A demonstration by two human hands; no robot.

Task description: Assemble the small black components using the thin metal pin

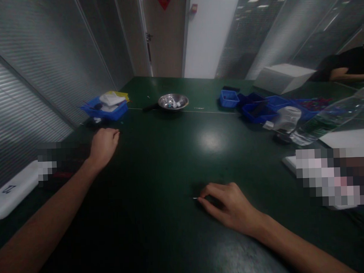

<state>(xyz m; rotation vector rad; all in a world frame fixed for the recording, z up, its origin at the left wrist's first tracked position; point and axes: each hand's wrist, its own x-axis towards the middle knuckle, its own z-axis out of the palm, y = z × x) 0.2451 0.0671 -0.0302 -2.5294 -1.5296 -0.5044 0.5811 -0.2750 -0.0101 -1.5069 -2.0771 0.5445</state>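
My right hand (229,206) hovers at or just above the green tabletop, thumb and forefinger pinched together. A small, thin, whitish shiny piece (195,198) sticks out from its fingertips; its kind is too small to make out. Farther off on the left, my left hand (105,145) is closed, knuckles up, with its fingertips curled together. Whether anything sits in those fingers is hidden. Just beyond that hand stands a blue bin (111,113) with a white crumpled item (112,99) in it. A round metal bowl (173,107) with small white and bluish pieces is at the table's back middle.
Several blue bins (229,99) line the back right, near a white box (283,78). A clear plastic bottle (327,121) and a smaller clear container (289,119) stand at right. A white device (15,194) lies at the left edge. A person's forearm (343,73) shows far right.
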